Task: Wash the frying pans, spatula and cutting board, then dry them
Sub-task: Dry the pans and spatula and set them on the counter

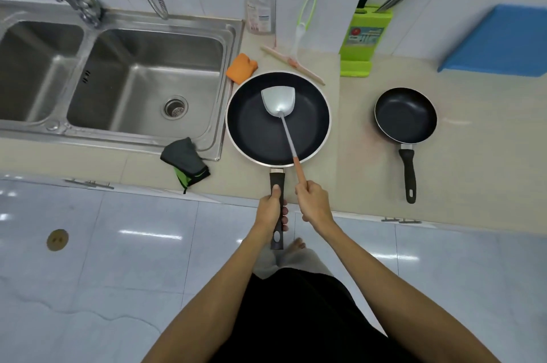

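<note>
Nearest, left grip clasps the large pan handle, right grip the spatula, likely for carrying both to the sink.

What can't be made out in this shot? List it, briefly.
Head view:
- Print on the bottle: too blurred to read.
- The cutting board: right end cut off by the frame edge.
- The faucet: spout cut off by the top edge.
- Blades in the knife block: hidden inside it.
- End of the spatula handle: hidden inside the right hand.
- Middle of the large frying pan handle: covered by the left hand.
</note>
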Available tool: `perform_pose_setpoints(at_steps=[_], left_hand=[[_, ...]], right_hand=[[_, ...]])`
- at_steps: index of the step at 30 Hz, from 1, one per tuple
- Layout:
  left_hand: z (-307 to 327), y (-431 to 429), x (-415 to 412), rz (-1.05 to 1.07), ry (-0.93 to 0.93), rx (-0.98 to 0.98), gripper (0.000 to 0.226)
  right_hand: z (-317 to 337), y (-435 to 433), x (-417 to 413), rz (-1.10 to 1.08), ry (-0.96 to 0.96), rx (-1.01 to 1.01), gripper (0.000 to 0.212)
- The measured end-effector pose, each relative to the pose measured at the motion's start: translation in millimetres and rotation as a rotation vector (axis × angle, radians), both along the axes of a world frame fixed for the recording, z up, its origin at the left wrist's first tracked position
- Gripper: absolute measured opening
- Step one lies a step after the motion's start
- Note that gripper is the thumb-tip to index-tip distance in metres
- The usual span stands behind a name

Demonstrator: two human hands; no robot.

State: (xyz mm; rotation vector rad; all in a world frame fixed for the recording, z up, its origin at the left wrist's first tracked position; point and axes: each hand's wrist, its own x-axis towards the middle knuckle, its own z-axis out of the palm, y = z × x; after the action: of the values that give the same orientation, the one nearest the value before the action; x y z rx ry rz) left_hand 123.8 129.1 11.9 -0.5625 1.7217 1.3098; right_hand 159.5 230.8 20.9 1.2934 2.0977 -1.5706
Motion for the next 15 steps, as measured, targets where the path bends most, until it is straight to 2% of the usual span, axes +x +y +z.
perform_pose_setpoints(at_steps=[5,15], left_hand=[[1,-3,5,0.015,0.168,-0.121,0.051],[39,-27,13,-0.164,0.284,-0.087,0.048]], right_hand=[[2,-5,-3,-0.026,-0.010,0.014,0.028],[35,-1,24,0.000,0.042,0.055,0.031]])
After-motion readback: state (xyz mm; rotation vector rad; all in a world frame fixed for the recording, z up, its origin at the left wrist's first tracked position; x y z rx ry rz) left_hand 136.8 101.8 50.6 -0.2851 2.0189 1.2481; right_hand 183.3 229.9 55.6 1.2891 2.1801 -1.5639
